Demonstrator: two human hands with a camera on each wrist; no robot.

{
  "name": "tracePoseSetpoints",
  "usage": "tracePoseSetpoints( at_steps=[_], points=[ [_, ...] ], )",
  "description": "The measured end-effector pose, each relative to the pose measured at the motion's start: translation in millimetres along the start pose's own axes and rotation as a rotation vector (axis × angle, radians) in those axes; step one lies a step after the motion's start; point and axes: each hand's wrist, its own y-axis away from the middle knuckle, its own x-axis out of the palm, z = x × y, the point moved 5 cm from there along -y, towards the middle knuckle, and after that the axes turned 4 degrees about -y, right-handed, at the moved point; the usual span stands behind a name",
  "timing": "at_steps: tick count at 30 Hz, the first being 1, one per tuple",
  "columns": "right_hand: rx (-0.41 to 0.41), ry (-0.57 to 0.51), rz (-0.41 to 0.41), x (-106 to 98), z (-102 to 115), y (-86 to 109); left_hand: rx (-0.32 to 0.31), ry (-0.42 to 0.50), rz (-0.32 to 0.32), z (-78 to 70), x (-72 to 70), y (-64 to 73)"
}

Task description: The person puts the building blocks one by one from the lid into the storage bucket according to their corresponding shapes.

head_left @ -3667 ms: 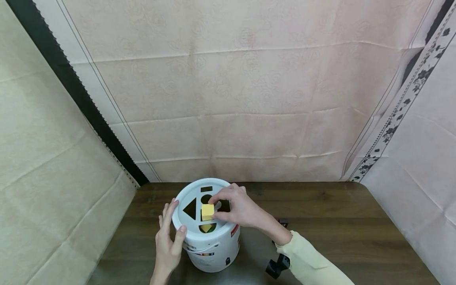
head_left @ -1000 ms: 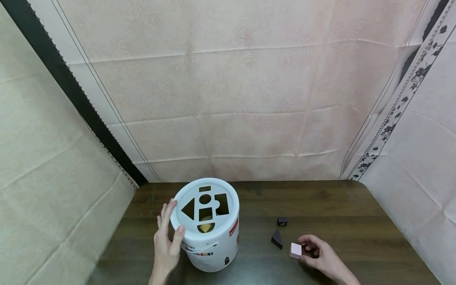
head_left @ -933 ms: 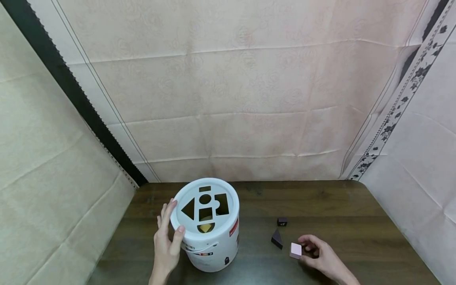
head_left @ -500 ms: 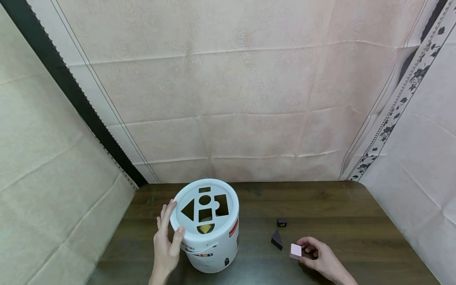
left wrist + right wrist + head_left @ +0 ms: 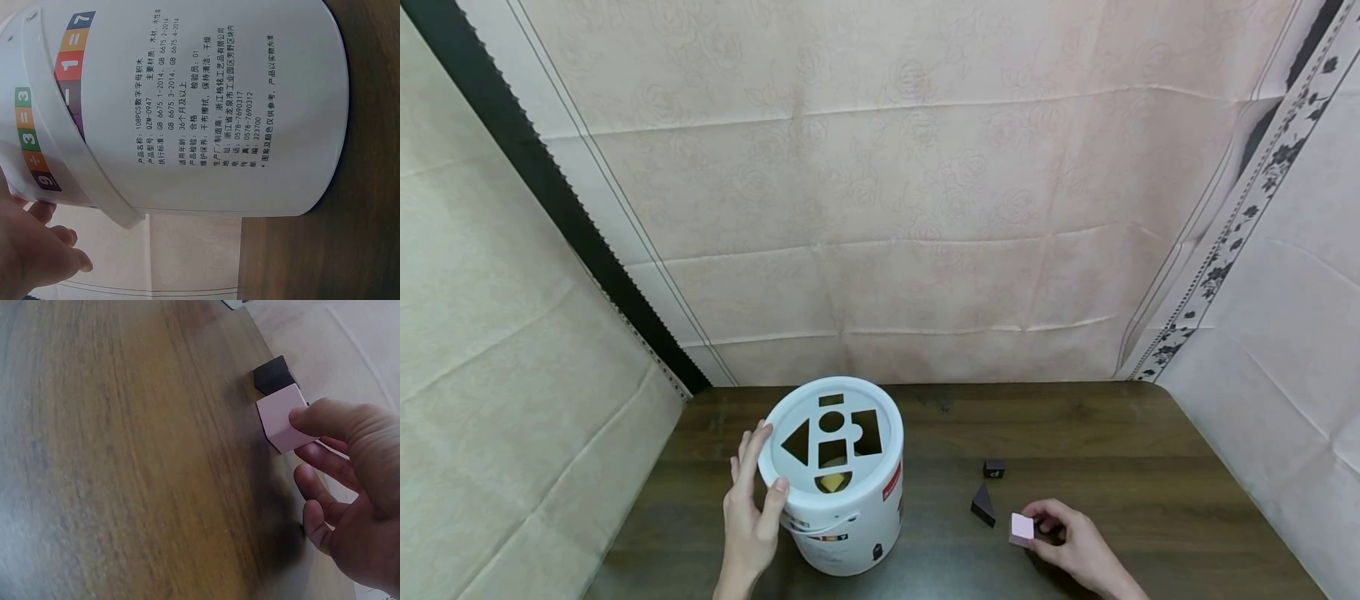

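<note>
In the head view a white bucket stands on the table, its light-blue lid pierced with shaped holes. My left hand rests on the bucket's left side, index fingertip and thumb at the lid's rim, the other fingers spread behind. The left wrist view shows printed text on the bucket beside the fingers. To the right, my right hand pinches a pale pink block between thumb and fingers. Its thumb presses the face of the pink block in the right wrist view.
A dark triangular block and a small dark block lie on the wooden table between the bucket and my right hand. A yellow block shows through the lid's front hole. Pale cloth hangs behind the table.
Earlier my right hand held a yellow block over the lid. That block has left the hand, which has moved right to the pink block. My left hand stays at the bucket.
</note>
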Motion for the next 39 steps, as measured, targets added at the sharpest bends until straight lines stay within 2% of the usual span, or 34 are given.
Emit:
tracePoseSetpoints(
  at_steps=[7, 12, 17, 21, 26, 29, 32, 36, 39],
  points=[
    [-0.074, 0.006, -0.043, -2.7, 5.5, -4.7, -0.01, 0.001, -0.003, 0.1, 0.1, 0.2],
    [-0.107, -0.026, -0.051, -5.0, -4.7, -12.2, -0.002, -0.004, -0.006, -0.7, -0.1, 0.0],
    [-0.133, 0.012, -0.062, -9.7, -7.0, -21.6, -0.005, -0.001, -0.004, -0.9, -0.4, 0.4],
    [-0.14, 0.057, -0.057, -15.0, 3.9, -31.0, -0.001, -0.001, -0.005, -1.5, -0.3, 0.4],
    [-0.193, 0.071, -0.045, -19.1, 21.2, -42.2, -0.002, -0.002, -0.002, -1.9, 0.1, 0.4],
    [-0.217, 0.063, -0.04, -21.5, 44.8, -46.4, -0.005, 0.0, -0.001, -1.5, 0.2, 0.4],
    [-0.234, 0.057, -0.034, -22.2, 56.2, -51.4, -0.004, 0.004, -0.001, -1.2, 0.2, 0.3],
    [-0.294, 0.065, -0.036, -21.1, 55.5, -58.8, 0.001, 0.0, -0.002, -1.3, 0.0, 0.0],
    [-0.333, 0.067, -0.041, -21.3, 67.9, -62.0, 0.001, 0.003, -0.003, -1.5, -0.1, 0.2]
  ],
)
